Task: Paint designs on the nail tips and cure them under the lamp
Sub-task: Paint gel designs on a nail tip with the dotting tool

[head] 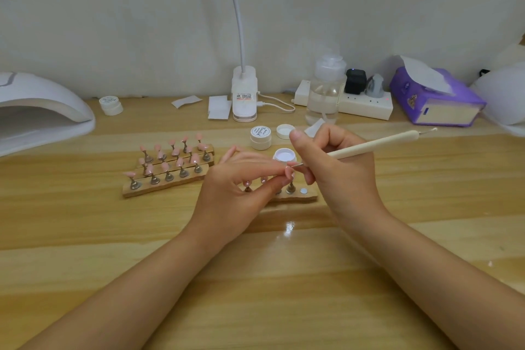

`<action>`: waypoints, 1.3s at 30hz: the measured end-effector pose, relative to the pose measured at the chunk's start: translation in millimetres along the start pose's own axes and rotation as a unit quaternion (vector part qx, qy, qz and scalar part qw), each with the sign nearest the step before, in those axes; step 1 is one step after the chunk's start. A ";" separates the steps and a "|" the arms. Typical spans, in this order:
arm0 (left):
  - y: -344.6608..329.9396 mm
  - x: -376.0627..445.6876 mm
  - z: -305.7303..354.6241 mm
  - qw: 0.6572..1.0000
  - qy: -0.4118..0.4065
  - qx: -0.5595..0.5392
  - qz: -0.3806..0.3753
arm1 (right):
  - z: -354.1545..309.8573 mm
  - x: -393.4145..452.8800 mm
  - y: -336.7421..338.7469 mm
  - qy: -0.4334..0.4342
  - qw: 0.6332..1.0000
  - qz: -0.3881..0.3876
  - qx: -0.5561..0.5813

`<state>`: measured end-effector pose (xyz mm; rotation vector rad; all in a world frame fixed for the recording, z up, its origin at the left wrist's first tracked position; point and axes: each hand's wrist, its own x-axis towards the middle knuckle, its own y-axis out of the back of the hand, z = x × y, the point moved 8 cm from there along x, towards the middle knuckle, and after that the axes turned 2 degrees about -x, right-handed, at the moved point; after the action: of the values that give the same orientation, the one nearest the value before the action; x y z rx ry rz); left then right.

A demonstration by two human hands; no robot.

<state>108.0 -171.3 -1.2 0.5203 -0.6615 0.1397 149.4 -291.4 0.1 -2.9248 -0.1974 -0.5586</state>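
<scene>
Both hands meet near the centre of the wooden surface (85, 236): the left hand (235, 193) pinches a small pink nail tip (289, 171) between thumb and fingertips, and the right hand (332, 167) grips a cream dotting pen (369, 145), fingers curled round its shaft, with the fine metal point touching that tip. At 9 o'clock, far out, sits the white curing lamp (39, 111), its mouth open toward the hands. At 2 o'clock lies a purple tissue box (434, 99), beside a white power strip (363, 105) and a clear pump bottle (326, 91). At 12 o'clock stands a white clip lamp base (244, 94). At 10 o'clock three wooden strips (164, 179) carry pink tips on metal stands; a fourth strip (301, 196) lies under the hands. Just behind the hands sits an open jar of white gel (284, 155), then a closed jar (260, 138) and a loose lid (285, 131).
</scene>
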 end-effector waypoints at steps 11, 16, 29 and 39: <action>-0.9 0.3 -1.2 1.000 0.001 -0.008 0.002 | 0.0 0.3 -2.5 -0.015 1.000 -0.007 -0.008; -1.0 1.0 -1.5 1.000 0.000 -0.005 0.003 | 0.7 -0.1 -3.5 -0.018 1.000 -0.006 0.001; -1.7 0.3 -2.9 1.000 0.001 -0.002 0.000 | 0.8 -0.2 -3.2 -0.023 1.000 -0.001 -0.005; -2.2 0.4 -2.3 1.000 0.000 -0.002 -0.001 | 0.7 -0.5 -3.2 -0.019 1.000 0.000 -0.003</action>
<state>110.2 -172.0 -3.4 0.5175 -0.6605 0.1360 148.7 -288.2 -0.3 -2.9429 -0.2004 -0.5046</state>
